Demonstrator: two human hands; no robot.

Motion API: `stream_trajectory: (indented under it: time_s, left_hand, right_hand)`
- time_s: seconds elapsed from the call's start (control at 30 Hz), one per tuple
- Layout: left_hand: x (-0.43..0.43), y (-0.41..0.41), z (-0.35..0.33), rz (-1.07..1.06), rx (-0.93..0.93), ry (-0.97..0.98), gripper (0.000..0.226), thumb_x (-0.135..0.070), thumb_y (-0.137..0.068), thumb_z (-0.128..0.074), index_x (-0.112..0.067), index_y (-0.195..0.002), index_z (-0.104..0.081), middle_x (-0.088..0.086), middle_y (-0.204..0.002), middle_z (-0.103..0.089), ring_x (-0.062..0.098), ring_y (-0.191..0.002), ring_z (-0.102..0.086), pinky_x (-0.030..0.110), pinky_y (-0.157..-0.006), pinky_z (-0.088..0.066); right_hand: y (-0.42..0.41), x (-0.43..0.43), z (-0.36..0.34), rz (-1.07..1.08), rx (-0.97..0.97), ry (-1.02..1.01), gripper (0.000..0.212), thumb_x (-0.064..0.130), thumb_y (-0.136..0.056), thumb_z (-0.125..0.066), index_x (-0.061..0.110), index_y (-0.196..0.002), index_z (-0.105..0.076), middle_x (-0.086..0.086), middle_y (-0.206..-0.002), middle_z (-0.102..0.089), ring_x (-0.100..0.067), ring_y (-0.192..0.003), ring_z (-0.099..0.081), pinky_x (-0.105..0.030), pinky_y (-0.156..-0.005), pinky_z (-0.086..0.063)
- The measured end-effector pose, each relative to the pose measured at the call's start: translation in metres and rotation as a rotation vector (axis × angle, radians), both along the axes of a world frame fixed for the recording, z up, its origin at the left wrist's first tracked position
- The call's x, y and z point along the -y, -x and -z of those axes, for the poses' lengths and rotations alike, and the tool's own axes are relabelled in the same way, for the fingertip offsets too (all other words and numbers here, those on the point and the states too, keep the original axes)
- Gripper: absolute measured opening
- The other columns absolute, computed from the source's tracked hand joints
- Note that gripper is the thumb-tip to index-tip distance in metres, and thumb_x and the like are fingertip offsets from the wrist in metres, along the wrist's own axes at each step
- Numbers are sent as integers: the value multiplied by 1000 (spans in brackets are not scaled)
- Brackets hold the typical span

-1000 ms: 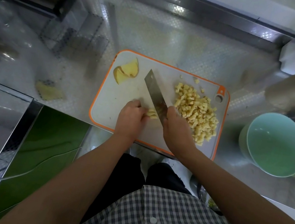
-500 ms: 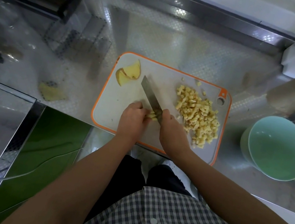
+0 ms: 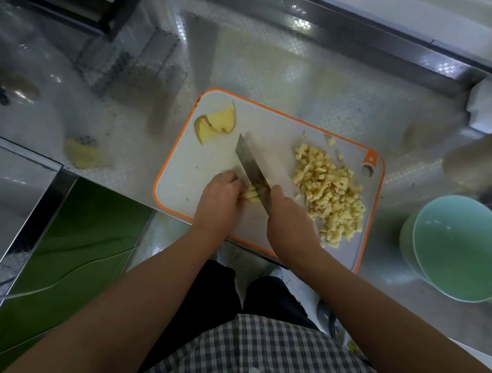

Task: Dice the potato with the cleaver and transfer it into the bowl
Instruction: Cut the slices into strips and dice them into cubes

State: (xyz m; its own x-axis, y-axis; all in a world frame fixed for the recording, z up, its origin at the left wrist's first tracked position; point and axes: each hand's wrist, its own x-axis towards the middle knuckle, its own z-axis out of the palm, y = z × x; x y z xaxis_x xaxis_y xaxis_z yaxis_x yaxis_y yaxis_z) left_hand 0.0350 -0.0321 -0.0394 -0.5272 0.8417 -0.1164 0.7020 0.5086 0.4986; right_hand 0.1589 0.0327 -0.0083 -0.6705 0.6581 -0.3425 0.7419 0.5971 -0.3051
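Yellow potato [image 3: 251, 193], seemingly between hands [image 3: 220, 196] [image 3: 290, 218]

One board [image 3: 210, 160], one cleaver [image 3: 250, 164], one bowl [image 3: 404, 244]. Two potato slices [image 3: 216, 123] lie there; the dice [image 3: 328, 194] are too many to count. One scrap [image 3: 86, 153] on the table [image 3: 291, 72].

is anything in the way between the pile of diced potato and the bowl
Nothing visible. Between the diced potato pile and the teal bowl lie only the orange edge of the cutting board and a bare strip of steel counter. The bowl stands open, apart from the board.
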Motion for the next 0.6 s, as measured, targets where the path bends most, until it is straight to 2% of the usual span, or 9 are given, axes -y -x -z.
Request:
stream_trajectory:
  time_s: [0.07, 0.13, 0.27, 0.37, 0.47, 0.53, 0.6]
  left_hand:
    - [1, 0, 0, 8, -4, 1, 15, 2, -65, -66, -1, -79, -70, 13, -81, -62, 31, -79, -57, 38, -64, -47]
    - [1, 0, -1, 6, -7, 2, 13, -1, -68, -65, -2, -81, -70, 13, -82, -61, 31, -81, -57, 39, -65, -47]
    - [3, 2, -4, 14, -3, -5, 18, -8, -68, -71, -6, -86, -72, 11, -84, -57, 30, -81, -56, 37, -67, -46]
    - [7, 3, -5, 23, 2, -18, 23, -11, -69, -74, -6, -90, -70, 13, -86, -61, 32, -81, -59, 38, -70, -48]
    - [7, 4, -6, -6, 15, 2, 17, -9, -72, -71, -3, -88, -69, 13, -88, -63, 32, -84, -59, 38, -73, -47]
    - [5, 4, -5, -20, 11, 0, 16, -6, -72, -69, -2, -87, -71, 14, -87, -64, 31, -83, -59, 37, -72, -46]
    - [4, 4, -4, -26, 10, -8, 15, -4, -71, -69, -2, -85, -71, 14, -84, -64, 31, -80, -59, 36, -70, -45]
  right_hand:
    - [1, 3, 3, -11, 17, -48, 35, -1, -92, -37, 8, -126, -37, -12, -99, -56, -35, -82, -61, -34, -55, -29]
    - [1, 4, 7, 3, -17, -60, 33, 0, -93, -39, 6, -125, -39, -13, -98, -57, -36, -80, -61, -34, -53, -29]
    - [-7, -4, 7, 69, -138, 28, 15, 0, -93, -43, 3, -107, -42, -15, -84, -56, -39, -74, -59, -40, -55, -39]
    - [-10, -5, -4, 42, -190, 45, 12, 1, -92, -44, 5, -102, -41, -7, -74, -45, -35, -68, -55, -37, -53, -35]
    - [-8, -3, -11, -16, -154, 49, 13, 3, -93, -43, 8, -104, -38, -5, -77, -45, -31, -68, -51, -38, -55, -37]
    - [-5, -4, -10, -44, -85, 41, 18, 3, -92, -42, 9, -109, -38, -7, -81, -49, -33, -73, -56, -39, -58, -40]
    - [-3, -3, -5, -48, -36, 33, 24, 1, -91, -40, 8, -114, -38, -9, -84, -51, -34, -78, -58, -38, -57, -37]
